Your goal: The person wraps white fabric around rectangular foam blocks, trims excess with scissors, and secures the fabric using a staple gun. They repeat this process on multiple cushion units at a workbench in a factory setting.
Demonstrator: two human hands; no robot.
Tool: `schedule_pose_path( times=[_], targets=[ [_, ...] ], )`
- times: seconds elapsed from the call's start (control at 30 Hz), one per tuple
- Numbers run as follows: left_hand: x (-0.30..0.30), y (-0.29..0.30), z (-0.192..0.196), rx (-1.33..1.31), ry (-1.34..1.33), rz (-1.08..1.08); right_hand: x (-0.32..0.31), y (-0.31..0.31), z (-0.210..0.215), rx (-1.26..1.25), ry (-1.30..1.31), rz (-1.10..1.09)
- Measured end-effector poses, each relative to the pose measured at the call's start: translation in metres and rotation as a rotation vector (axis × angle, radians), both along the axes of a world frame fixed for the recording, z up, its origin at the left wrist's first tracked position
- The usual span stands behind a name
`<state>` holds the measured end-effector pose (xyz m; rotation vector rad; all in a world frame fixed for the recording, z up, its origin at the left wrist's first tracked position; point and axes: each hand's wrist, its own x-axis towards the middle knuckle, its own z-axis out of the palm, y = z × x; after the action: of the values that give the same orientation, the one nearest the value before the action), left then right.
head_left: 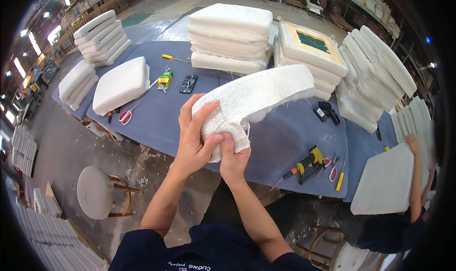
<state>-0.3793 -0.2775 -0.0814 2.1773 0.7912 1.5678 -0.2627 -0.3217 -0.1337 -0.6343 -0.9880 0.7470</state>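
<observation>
Above the near edge of the table I hold a curved, padded chair part (259,92) covered in white woven fabric. Its bent near end is in my hands, and the long arm reaches away to the right, with frayed fabric and white wadding along the inner edge. My left hand (194,133) wraps round the left side of the bend, fingers over the top. Closed on the short lower end, my right hand (233,159) presses its thumb close beside the left thumb. Right of my hands, a yellow and black staple gun (311,164) lies on the blue-grey table cover (280,164).
Stacks of white cushions (230,33) line the table's far side. Red-handled scissors (126,117), a phone (188,83), a small box (165,80) and a yellow screwdriver (340,181) lie about. At right, a co-worker's hand (412,143) holds a white panel (384,180). A stool (95,192) stands lower left.
</observation>
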Motion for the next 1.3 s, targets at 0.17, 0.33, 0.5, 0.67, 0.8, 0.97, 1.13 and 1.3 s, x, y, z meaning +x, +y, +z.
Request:
schedule_pose_path(
  times=[0.17, 0.33, 0.5, 0.67, 0.8, 0.97, 1.13, 1.3],
  targets=[
    [0.0, 0.026, -0.012, 0.061, -0.12, 0.226, 0.026, 0.014, 0.008, -0.295, -0.143, 0.25],
    [-0.013, 0.065, -0.018, 0.156, -0.154, 0.382, 0.157, 0.006, -0.081, -0.465, -0.6, -0.337],
    [-0.002, 0.074, -0.015, 0.243, -0.131, 0.432, 0.331, -0.034, -0.212, -1.458, -1.187, -1.266],
    [-0.01, 0.072, -0.018, 0.235, -0.111, 0.441, 0.376, -0.048, -0.221, -1.614, -1.314, -0.998],
    [-0.015, 0.07, -0.017, 0.223, -0.095, 0.472, 0.369, -0.058, -0.213, -1.562, -1.161, -0.824],
    [-0.019, 0.07, -0.024, 0.373, -0.086, 0.514, 0.351, -0.05, -0.226, -1.497, -1.122, -0.903],
    [0.007, 0.07, -0.018, 0.369, -0.137, 0.442, 0.444, -0.092, -0.21, -0.95, -0.39, -0.715],
    [-0.023, 0.071, -0.017, 0.243, -0.041, 0.389, 0.228, -0.051, -0.032, -0.534, -0.407, -0.495]
  ],
)
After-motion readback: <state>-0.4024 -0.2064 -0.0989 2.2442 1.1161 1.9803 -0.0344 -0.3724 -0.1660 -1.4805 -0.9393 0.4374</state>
